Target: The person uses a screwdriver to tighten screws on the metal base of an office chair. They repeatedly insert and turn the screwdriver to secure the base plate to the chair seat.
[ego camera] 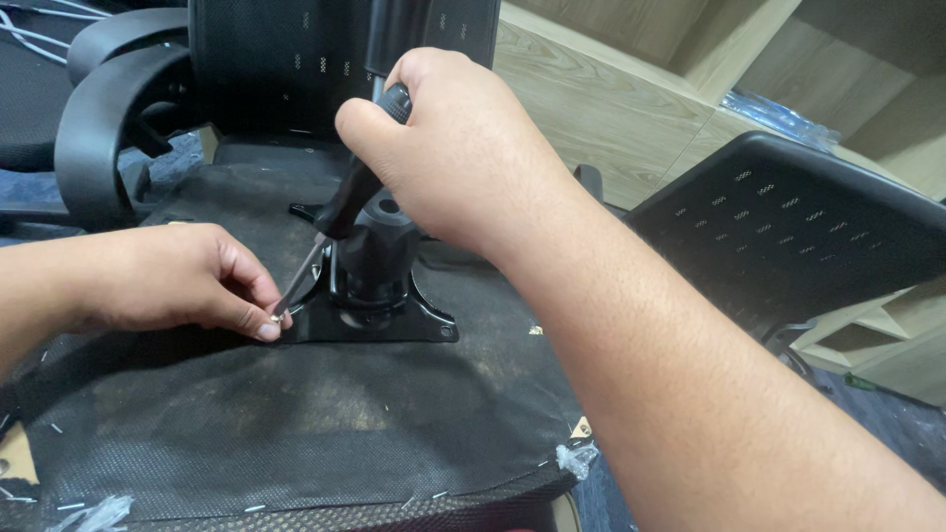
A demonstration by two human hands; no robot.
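Right hand [453, 148] is gripping black-handled screwdriver [340, 212]; left hand [168, 281] fingers are pinching small silver screw [275, 318] at black metal plate [394, 325]; tilted tip could be slipping off.

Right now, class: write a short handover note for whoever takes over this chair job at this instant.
Right hand: closed around the black handle of the screwdriver, shaft angled down to the left.
Left hand: fingertips pinch a small screw at the screwdriver tip, at the near-left corner of the black mounting plate.
The plate lies on the fabric underside of the upturned chair seat, with the black mechanism hub at its centre.
Done: plate placed on the seat.
Left: this screw is not yet driven; whether the other corners have screws cannot be told.
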